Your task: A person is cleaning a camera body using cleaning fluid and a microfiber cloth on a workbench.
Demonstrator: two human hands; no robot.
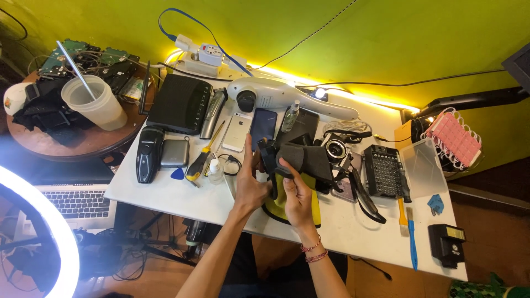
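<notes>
Both hands close their grip on a black camera (271, 160) wrapped in a grey cloth (306, 157): left hand (249, 185) on its left side, right hand (297, 196) under the cloth. They hold it just above the white bench (353, 226), with a white phone (238, 132) and a screwdriver bit case (383, 171) lying near.

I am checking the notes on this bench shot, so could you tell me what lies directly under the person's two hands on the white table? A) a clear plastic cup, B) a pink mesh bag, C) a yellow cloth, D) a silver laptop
C: the left hand and right hand hold a dark object above a yellow cloth lying on the white table.
</notes>
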